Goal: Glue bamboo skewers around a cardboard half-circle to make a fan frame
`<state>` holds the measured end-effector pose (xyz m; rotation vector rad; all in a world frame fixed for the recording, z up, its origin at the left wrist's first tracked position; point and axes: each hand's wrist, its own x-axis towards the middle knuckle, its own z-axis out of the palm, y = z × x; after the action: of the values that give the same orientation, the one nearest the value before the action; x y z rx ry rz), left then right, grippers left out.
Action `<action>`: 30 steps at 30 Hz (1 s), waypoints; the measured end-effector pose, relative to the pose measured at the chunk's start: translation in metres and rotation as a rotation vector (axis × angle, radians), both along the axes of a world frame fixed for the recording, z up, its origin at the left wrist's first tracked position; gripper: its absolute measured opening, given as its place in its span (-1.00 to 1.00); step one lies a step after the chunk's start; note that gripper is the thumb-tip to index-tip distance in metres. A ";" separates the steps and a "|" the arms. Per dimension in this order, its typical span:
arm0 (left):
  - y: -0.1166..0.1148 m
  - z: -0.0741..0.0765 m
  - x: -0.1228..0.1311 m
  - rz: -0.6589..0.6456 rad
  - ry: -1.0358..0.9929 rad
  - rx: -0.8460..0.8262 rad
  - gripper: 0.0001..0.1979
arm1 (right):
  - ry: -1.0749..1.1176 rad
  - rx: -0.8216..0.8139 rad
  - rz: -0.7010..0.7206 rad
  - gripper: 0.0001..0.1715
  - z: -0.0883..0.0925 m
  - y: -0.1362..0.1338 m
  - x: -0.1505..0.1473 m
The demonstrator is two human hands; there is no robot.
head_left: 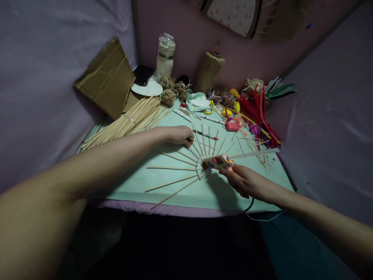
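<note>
**Glue gun [217, 161] in the right hand [243, 179], nose toward the sticks [171, 168]**

The mint-green tabletop [192, 198] spreads beneath both hands. Beyond the left forearm stands folded cardboard [106, 79], and nearer that forearm lies a thick bundle [125, 120] of skewers, slanting away from the wearer toward the right.

Between the hands, the sticks radiate from a small pale ring [199, 167], some running leftward below the left hand [181, 135], others away from the wearer.

The right hand grasps the glue gun by its patterned body, just right of the ring. The gun's long axis runs roughly left to right; its nose points left at the ring, though contact cannot be made out. A translucent rod [253, 153] juts from its rear, extending rightward past the right hand and tilting slightly away from the wearer.

The left hand is clenched, fingertips pinching a thin stick [204, 144]. Just beyond that stick lies a pen [205, 135].
</note>
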<state>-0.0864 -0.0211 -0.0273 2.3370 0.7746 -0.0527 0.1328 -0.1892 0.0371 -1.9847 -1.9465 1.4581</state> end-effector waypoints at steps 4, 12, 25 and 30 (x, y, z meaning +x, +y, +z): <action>-0.003 0.005 0.002 0.010 0.022 0.002 -0.90 | 0.022 -0.021 -0.006 -0.48 0.002 -0.001 -0.002; -0.005 0.014 0.007 -0.032 0.119 0.039 -0.89 | 0.074 0.053 -0.037 -0.47 0.004 -0.006 0.002; 0.001 0.012 0.012 -0.069 0.192 0.043 -0.83 | -0.024 0.194 0.050 -0.52 -0.019 0.002 0.005; 0.004 0.008 0.012 -0.089 0.170 0.037 -0.86 | -0.129 0.286 0.095 -0.54 -0.019 0.001 0.004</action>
<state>-0.0743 -0.0169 -0.0189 2.4244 0.7583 -0.2811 0.1369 -0.1880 0.0177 -1.9250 -2.1829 1.0153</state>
